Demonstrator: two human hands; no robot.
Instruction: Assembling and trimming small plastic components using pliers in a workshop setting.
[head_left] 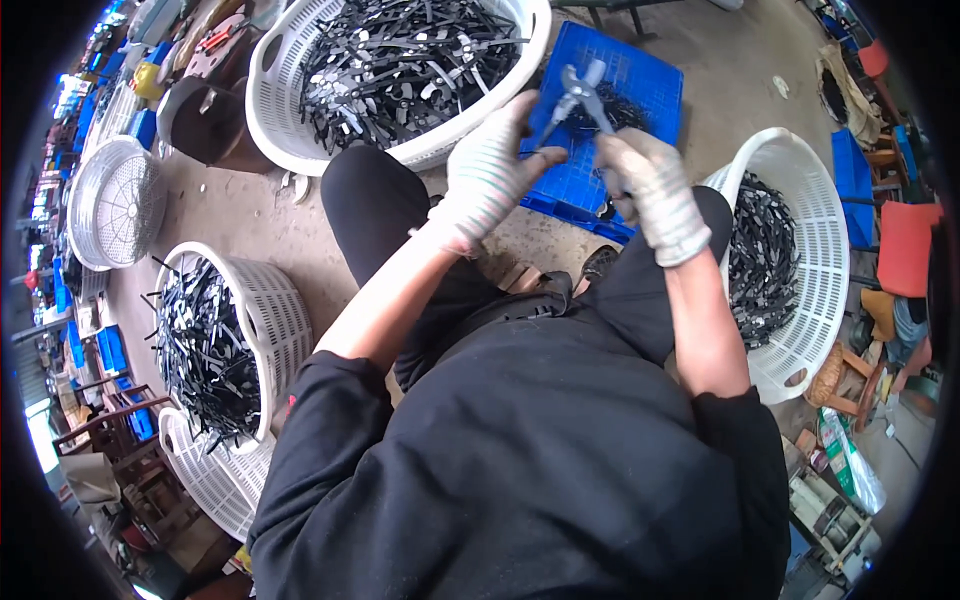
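My right hand [648, 180], in a pale striped work glove, is closed around one handle of grey metal pliers [577, 92]. The pliers' jaws point away from me and their handles are spread; they are somewhat blurred. My gloved left hand [488, 172] is just left of them, thumb and fingers apart. A thin dark length passes by its thumb; whether it is the other handle or a loose strip I cannot tell. Beneath the pliers, a pile of thin black pieces [622, 108] lies on an upturned-looking blue plastic crate [655, 85] between my knees.
A large white basket [262, 120] full of black strips with metal bits stands ahead left. Similar filled baskets stand at my left [285, 310] and right [822, 260]. Further left are a white wire-bottomed basket [115, 205] and a brown scoop-like container [205, 120]. A red seat [908, 248] is far right.
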